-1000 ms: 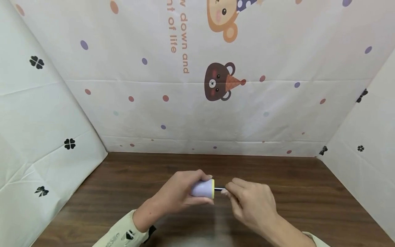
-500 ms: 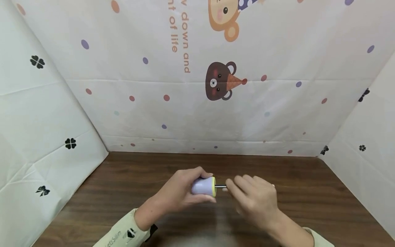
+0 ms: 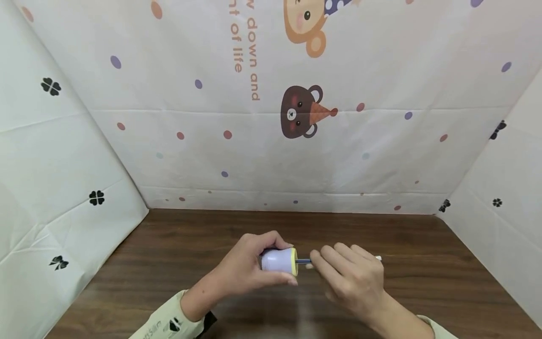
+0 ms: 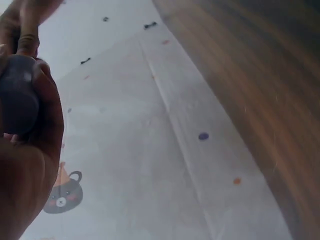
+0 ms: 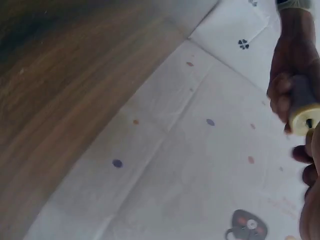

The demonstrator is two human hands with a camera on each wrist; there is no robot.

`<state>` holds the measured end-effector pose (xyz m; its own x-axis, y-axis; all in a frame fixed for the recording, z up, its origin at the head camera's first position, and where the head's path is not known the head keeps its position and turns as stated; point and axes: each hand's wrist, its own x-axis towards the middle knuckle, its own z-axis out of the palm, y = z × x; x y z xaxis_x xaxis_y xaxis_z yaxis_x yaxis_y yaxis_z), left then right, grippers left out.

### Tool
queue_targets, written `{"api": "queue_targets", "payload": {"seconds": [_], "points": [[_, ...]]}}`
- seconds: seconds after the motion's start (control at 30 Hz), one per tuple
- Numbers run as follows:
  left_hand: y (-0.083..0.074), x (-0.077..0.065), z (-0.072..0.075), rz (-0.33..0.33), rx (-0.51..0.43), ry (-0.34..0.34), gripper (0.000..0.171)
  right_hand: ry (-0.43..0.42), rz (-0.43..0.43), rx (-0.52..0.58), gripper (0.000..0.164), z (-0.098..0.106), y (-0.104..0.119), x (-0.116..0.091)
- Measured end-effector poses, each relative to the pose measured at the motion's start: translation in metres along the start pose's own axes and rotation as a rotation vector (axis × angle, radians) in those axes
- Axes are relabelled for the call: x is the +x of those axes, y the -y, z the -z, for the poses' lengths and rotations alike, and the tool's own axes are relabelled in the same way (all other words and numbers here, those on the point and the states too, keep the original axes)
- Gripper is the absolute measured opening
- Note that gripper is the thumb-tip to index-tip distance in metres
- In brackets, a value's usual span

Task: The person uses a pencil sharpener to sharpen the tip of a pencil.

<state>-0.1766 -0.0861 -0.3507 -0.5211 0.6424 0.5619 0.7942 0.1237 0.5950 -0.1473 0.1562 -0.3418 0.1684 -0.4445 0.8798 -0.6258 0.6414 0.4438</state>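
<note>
My left hand (image 3: 243,263) grips a lavender, barrel-shaped pencil sharpener (image 3: 277,261) with a yellow rim, thumb and fingers on opposite sides. A thin, dark, shiny pencil (image 3: 303,261) enters the middle of its yellow end. My right hand (image 3: 353,278) pinches this pencil and hides most of its length; a pale tip pokes out beyond the knuckles. Both hands are above the table. The left wrist view has the sharpener (image 4: 19,95) dark at the left edge. In the right wrist view, its yellow face (image 5: 299,123) shows a dark central hole.
A brown wood-grain table (image 3: 203,226) lies below the hands. Behind it rises a white printed cloth (image 3: 190,155) with dots and cartoon bears. White cloth walls (image 3: 63,155) with black clover and bow prints flank both sides.
My right hand has rolled over, knuckles now higher, and the pencil's pale end has come into sight behind it. The left hand keeps its grip on the sharpener, shifting only slightly.
</note>
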Motion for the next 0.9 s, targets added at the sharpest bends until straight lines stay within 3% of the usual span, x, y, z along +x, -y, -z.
{"api": "queue_targets", "payload": {"seconds": [0.13, 0.17, 0.23, 0.33, 0.4, 0.47, 0.53, 0.6, 0.67, 0.73, 0.8, 0.9], "points": [[0.003, 0.000, -0.001, -0.164, 0.350, -0.021, 0.050, 0.457, -0.468, 0.204, 0.028, 0.012, 0.014, -0.010], [0.003, 0.000, -0.001, -0.217, 0.431, -0.012, 0.052, 0.584, -0.612, 0.295, 0.033, 0.015, 0.014, -0.011], [0.003, 0.001, -0.002, -0.331, 0.573, 0.014, 0.053, 0.802, -0.869, 0.609, 0.038, 0.018, 0.011, -0.013], [0.003, 0.002, -0.005, -0.463, 0.718, 0.051, 0.053, 1.004, -1.230, 1.102, 0.048, 0.018, -0.002, -0.015], [0.004, 0.003, -0.007, -0.478, 0.747, 0.064, 0.053, 1.039, -1.298, 1.242, 0.048, 0.017, -0.007, -0.017], [0.006, 0.002, -0.008, -0.411, 0.713, 0.055, 0.053, 1.016, -1.194, 1.083, 0.045, 0.017, -0.006, -0.018], [0.008, 0.002, -0.009, -0.287, 0.609, 0.036, 0.052, 0.911, -0.940, 0.757, 0.036, 0.016, 0.000, -0.018], [0.011, 0.002, -0.010, -0.147, 0.467, -0.009, 0.051, 0.738, -0.665, 0.407, 0.026, 0.013, 0.004, -0.018], [0.011, 0.001, -0.010, -0.007, 0.268, -0.048, 0.046, 0.506, -0.381, 0.182, 0.016, 0.007, 0.002, -0.015], [0.010, 0.000, -0.009, 0.096, 0.078, -0.066, 0.040, 0.279, -0.116, 0.050, 0.016, 0.002, -0.005, -0.011], [0.009, 0.000, -0.007, 0.181, -0.109, -0.047, 0.033, 0.086, 0.076, -0.028, 0.021, -0.003, -0.013, -0.006], [0.006, 0.000, -0.005, 0.264, -0.315, 0.014, 0.025, -0.097, 0.219, -0.083, 0.020, -0.007, -0.019, -0.003]]}}
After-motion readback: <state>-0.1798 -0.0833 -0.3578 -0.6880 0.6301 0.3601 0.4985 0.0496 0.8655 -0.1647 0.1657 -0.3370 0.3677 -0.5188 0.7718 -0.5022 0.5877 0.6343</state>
